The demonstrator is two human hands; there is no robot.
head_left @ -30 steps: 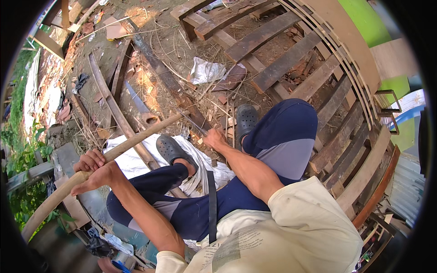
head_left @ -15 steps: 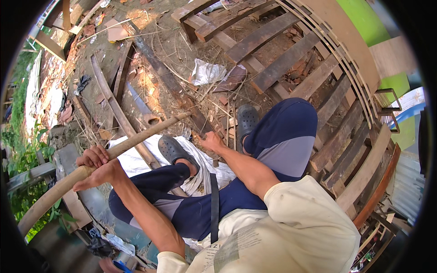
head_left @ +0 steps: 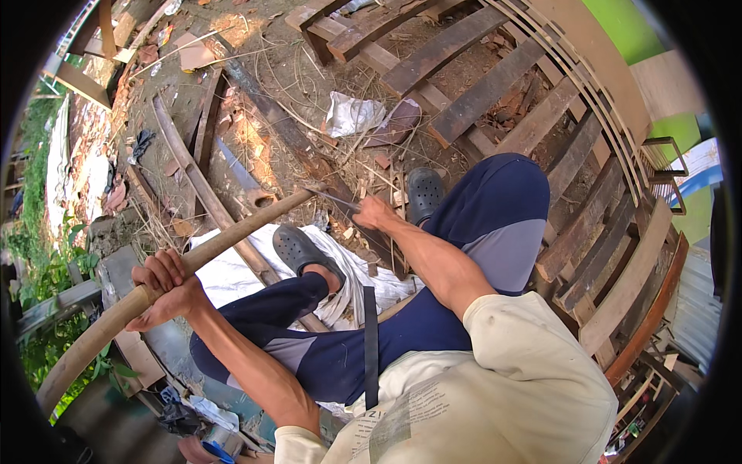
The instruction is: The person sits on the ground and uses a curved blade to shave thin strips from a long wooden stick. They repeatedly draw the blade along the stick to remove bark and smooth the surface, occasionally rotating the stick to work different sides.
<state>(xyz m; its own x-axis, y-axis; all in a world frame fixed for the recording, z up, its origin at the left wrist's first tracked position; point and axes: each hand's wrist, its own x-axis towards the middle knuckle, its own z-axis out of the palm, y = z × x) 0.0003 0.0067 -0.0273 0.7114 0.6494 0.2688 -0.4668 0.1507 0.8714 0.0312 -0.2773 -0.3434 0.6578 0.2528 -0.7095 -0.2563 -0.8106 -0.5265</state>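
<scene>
My left hand (head_left: 164, 288) is wrapped round a long, pale wooden pole (head_left: 246, 228), which slants up from the lower left towards the middle. In my right hand (head_left: 376, 213) is a thin, dark-bladed knife (head_left: 338, 199). Its blade reaches left to the pole's far end, touching or almost touching it; its handle is hidden in my fist. A dark, weathered plank (head_left: 282, 127) lies on the ground beyond that end. Beside the pole is a handsaw (head_left: 238, 170) with a wooden handle.
Slatted wooden pallets (head_left: 471, 100) fill the right side. A curved wood strip (head_left: 189, 166) lies left of the saw, and a white sack (head_left: 232, 271) is spread under my feet. Scraps and dry stalks litter the soil; green plants (head_left: 46, 309) grow at the left.
My right hand has risen from beside the dark plank towards the pole's end, and the knife blade now shows in it. My left hand keeps its hold on the pole.
</scene>
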